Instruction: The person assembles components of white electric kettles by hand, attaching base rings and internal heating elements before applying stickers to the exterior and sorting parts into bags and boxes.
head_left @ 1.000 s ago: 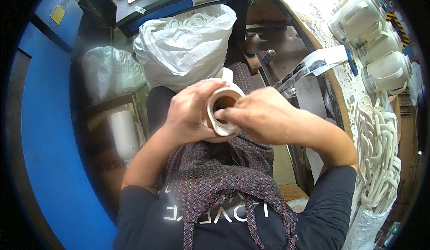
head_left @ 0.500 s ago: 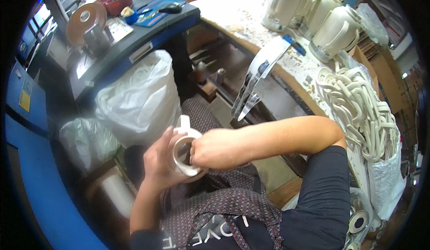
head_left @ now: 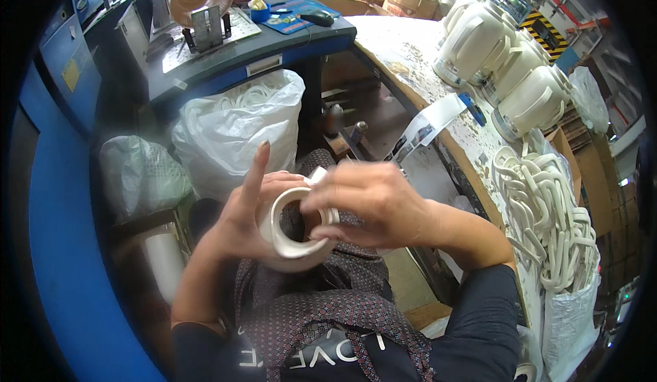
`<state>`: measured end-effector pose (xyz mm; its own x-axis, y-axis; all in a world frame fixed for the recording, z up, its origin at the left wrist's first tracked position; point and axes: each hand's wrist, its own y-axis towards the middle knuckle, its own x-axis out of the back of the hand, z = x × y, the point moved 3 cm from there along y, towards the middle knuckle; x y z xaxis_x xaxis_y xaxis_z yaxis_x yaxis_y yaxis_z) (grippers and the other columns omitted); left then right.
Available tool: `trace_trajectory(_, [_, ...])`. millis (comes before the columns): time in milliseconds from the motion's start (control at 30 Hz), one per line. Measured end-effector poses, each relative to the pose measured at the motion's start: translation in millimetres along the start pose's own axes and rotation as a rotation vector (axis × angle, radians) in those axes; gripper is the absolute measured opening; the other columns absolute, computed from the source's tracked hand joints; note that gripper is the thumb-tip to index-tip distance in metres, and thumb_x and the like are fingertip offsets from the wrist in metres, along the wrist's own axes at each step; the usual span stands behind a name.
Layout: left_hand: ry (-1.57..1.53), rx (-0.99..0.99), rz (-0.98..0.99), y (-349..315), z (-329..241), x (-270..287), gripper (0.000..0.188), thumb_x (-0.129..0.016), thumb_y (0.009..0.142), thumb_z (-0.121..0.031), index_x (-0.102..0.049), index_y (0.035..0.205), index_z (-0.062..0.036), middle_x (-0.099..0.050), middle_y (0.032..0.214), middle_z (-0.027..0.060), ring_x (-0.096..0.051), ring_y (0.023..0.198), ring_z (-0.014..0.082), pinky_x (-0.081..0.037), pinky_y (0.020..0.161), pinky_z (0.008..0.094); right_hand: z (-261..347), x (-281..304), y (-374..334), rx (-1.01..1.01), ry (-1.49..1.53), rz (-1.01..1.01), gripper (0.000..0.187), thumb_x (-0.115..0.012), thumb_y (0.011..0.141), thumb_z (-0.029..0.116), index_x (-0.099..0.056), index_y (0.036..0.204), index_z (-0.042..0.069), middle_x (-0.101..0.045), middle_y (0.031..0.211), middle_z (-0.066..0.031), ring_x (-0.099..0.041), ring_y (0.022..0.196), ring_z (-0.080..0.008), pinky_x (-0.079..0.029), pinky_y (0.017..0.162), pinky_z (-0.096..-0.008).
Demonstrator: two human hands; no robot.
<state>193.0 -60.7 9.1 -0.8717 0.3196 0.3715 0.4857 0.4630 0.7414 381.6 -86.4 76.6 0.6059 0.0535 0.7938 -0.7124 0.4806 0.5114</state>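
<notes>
A cream plastic jug [head_left: 294,253], its round mouth facing up, is held over my lap. My left hand [head_left: 254,207] supports its left and far side, with one finger sticking up clear of it. At the right of the mouth is my right hand [head_left: 363,204], its curled fingers and thumb gripping the rim, the fingers blurred by motion. A pale projecting part [head_left: 317,175] shows at the jug's far side, partly covered by the right hand. The jug's base is hidden.
Several cream jugs [head_left: 530,101] stand on the curved worktable [head_left: 383,43] at right. Nearer lies a heap of loose cream handles [head_left: 547,211]. A strip of labels [head_left: 428,125] hangs over the table edge. A white sack [head_left: 239,129] stands at left, below a dark bench [head_left: 287,47].
My right hand has come out of the jug's mouth to its right rim. A left-hand finger now points up. The view has shifted, so surroundings sit further right.
</notes>
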Motion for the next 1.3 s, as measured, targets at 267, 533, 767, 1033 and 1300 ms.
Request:
trace_trajectory(267, [-0.359, 0.338, 0.418, 4, -33, 34, 0.152, -0.097, 0.054, -0.008, 0.019, 0.153, -0.0081, -0.052, 0.135, 0.0201, -0.053, 0.124, 0.0225, -0.038, 0.104, 0.0355, 18, 1, 49, 0.131, 0.132, 0.147, 0.022, -0.073, 0.080, 0.015, -0.061, 0.098, 0.007, -0.063, 0.083, -0.0075, -0.067, 0.072, -0.0281, -0.054, 0.059, -0.0371])
trace_trajectory(533, [-0.510, 0.420, 0.376, -6, -5, 27, 0.152, -0.098, 0.052, -0.014, 0.014, 0.155, -0.0084, -0.051, 0.135, 0.0184, -0.052, 0.123, 0.0207, -0.037, 0.105, 0.0348, -6, -14, 43, 0.088, 0.032, 0.107, 0.018, -0.071, 0.084, 0.021, -0.062, 0.095, 0.009, -0.063, 0.080, -0.0061, -0.066, 0.071, -0.0264, -0.054, 0.058, -0.0365])
trace_trajectory(767, [-0.610, 0.441, 0.318, 7, 20, 25, 0.147, -0.095, 0.054, -0.015, 0.010, 0.156, -0.0074, -0.051, 0.132, 0.0140, -0.051, 0.121, 0.0191, -0.037, 0.105, 0.0329, -24, -20, 47, 0.082, 0.022, 0.104, 0.023, -0.072, 0.082, 0.015, -0.062, 0.102, 0.010, -0.063, 0.085, -0.0059, -0.066, 0.077, -0.0245, -0.054, 0.063, -0.0354])
trace_trajectory(1033, [-0.605, 0.225, 0.206, 16, 66, 78, 0.143, -0.094, 0.058, -0.017, 0.009, 0.156, -0.0144, -0.061, 0.121, 0.0230, -0.059, 0.117, 0.0290, -0.042, 0.104, 0.0430, -102, 0, 46, -0.313, 0.693, 0.308, 0.050, -0.067, 0.079, -0.002, -0.061, 0.128, 0.006, -0.064, 0.107, -0.0124, -0.066, 0.094, -0.0267, -0.053, 0.083, -0.0386])
trace_trajectory(1300, [-0.896, 0.526, -0.699, 29, 197, 208, 0.056, -0.036, 0.104, -0.046, -0.050, 0.134, -0.0011, -0.061, 0.124, 0.0158, -0.062, 0.112, 0.0262, -0.048, 0.101, 0.0388, -164, -45, 25, -0.076, 0.051, -0.177, 0.068, -0.078, 0.071, 0.011, -0.048, 0.132, 0.002, -0.055, 0.126, -0.0225, -0.062, 0.100, -0.0355, -0.053, 0.082, -0.0410])
